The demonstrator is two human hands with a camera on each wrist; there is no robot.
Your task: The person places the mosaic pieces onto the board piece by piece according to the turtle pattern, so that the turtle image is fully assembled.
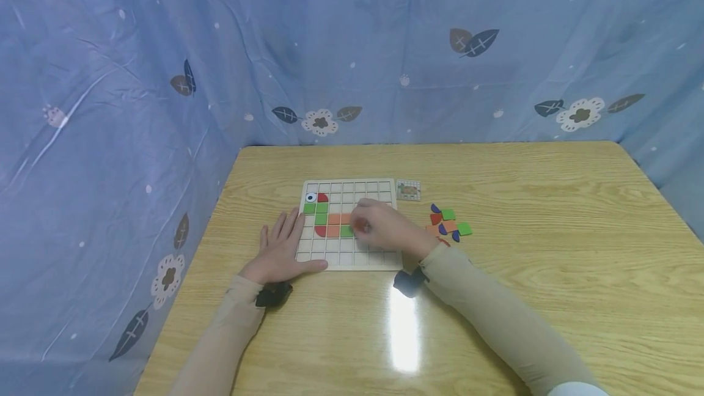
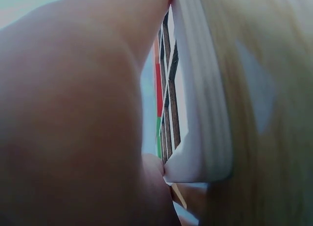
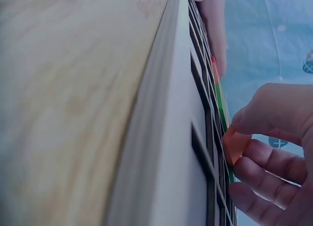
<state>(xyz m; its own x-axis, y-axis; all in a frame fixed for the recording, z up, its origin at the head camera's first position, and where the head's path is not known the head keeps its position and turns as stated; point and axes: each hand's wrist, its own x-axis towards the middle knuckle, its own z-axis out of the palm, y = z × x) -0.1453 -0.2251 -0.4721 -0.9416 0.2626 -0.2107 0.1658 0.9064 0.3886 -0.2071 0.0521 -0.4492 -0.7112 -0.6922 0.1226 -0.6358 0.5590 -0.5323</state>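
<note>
A white grid board [image 1: 308, 246] lies on the table with coloured tiles set in its squares. At its upper left are a tile with an eye [image 1: 311, 197], a red rounded tile [image 1: 322, 197] and several green tiles [image 1: 321, 208]; orange tiles [image 1: 333, 219] run toward the right hand. My left hand [image 1: 280, 255] rests with spread fingers along the board's left edge, thumb at the near corner. My right hand [image 1: 387, 226] is over the middle of the board. Between its thumb and fingers it pinches an orange tile [image 3: 236, 146], held on edge close to the grid.
Right of the board lies a loose group of tiles, among them a green square [image 1: 464, 228], an orange square [image 1: 449, 225] and dark blue pieces [image 1: 435, 208]. A small picture card [image 1: 409, 190] sits by the board's far right corner. Blue curtain [image 1: 385, 47] surrounds the wooden table [image 1: 522, 200].
</note>
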